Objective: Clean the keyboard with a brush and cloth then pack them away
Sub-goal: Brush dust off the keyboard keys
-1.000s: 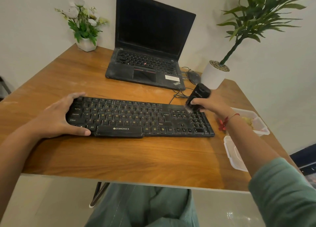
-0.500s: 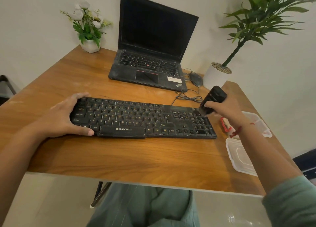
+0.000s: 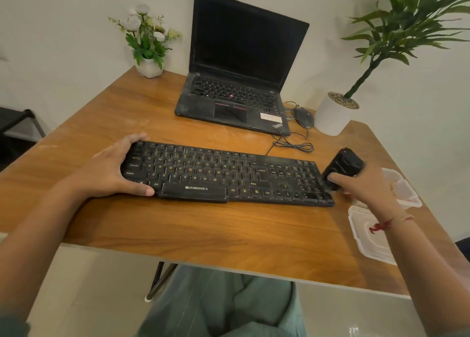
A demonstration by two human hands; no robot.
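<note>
Both hands busy. My left hand (image 3: 112, 169) fingers (image 3: 142, 190) grip left end of long black plastic keyboard (image 3: 223, 174) on wooden counter (image 3: 203, 230). Right hand (image 3: 363, 188) fingers wrap stubby black brush (image 3: 343, 165) at keyboard's right end. Risk: overshoot flicks dust into clear plastic tub (image 3: 409, 197) beside it.

We see a black keyboard (image 3: 223, 174) with yellow letters on its keys and a white brand name on its front. The brush (image 3: 342, 165) is black too. Our worktop (image 3: 203, 230) is warm brown with streaky wood grain. The laptop (image 3: 229, 100) is black, with a red dot among its keys and a white sticker. The flowers (image 3: 146, 29) are white with green leaves, their pot (image 3: 148, 68) white. The thread (image 3: 381, 226) on our right wrist is red, and our trousers (image 3: 223, 306) are grey-green with thin pale stripes.
</note>
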